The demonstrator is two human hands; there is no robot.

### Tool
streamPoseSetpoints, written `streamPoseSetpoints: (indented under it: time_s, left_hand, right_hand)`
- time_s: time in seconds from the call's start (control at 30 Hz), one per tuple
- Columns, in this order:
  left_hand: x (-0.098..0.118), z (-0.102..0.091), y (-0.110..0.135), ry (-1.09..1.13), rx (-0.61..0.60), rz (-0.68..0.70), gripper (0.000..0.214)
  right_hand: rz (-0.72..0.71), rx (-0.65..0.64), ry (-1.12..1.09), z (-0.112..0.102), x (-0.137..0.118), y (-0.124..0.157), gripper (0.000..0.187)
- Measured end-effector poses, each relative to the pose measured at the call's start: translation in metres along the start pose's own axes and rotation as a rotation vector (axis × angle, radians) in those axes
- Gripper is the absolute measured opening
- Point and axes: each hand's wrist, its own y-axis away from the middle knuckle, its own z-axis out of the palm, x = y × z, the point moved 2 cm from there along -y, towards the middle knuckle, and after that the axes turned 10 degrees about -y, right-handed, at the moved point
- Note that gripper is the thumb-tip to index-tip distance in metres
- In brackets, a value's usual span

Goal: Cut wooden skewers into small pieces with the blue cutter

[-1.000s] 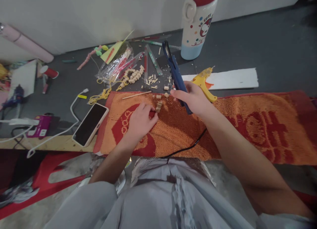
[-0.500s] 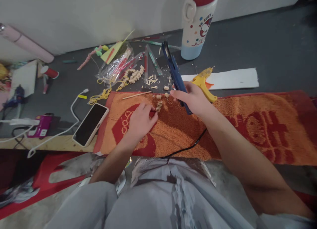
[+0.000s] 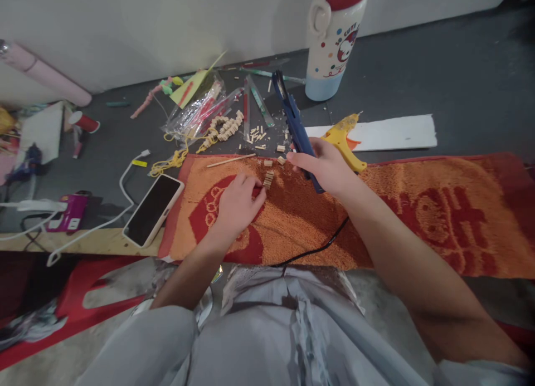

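My right hand (image 3: 328,166) is closed round the handle of a blue glue gun (image 3: 292,118), whose nozzle points away toward the far wall; its black cord (image 3: 317,247) trails back over the towel. My left hand (image 3: 237,203) rests knuckles-up on the orange and red towel (image 3: 418,208), fingers curled, their tips touching a small stack of glued wooden pieces (image 3: 268,179). A few loose wooden bits (image 3: 279,160) and a thin wooden stick (image 3: 230,160) lie just beyond on the towel's far edge.
A yellow glue gun (image 3: 343,141) lies on a white board (image 3: 393,132) behind my right hand. A tall cartoon bottle (image 3: 332,38) stands at the wall. A phone (image 3: 152,209) with white cable sits left; plastic bags, a bead-like wooden chain (image 3: 223,127) and scraps litter the grey floor.
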Motion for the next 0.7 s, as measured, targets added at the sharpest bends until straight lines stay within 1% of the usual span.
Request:
streamPoseSetpoints:
  time_s: [0.27,0.7]
  left_hand:
    - [0.0008,-0.001,-0.0006,-0.012,-0.01,-0.019,0.016]
    - [0.002,-0.0027,-0.0005,0.013,0.005,-0.014,0.015]
  right_hand:
    - [0.001,0.001,0.008,0.0001,-0.0005,0.0005,0.026]
    - [-0.01,0.003,-0.008,-0.0004,0.0006,0.001,0.026]
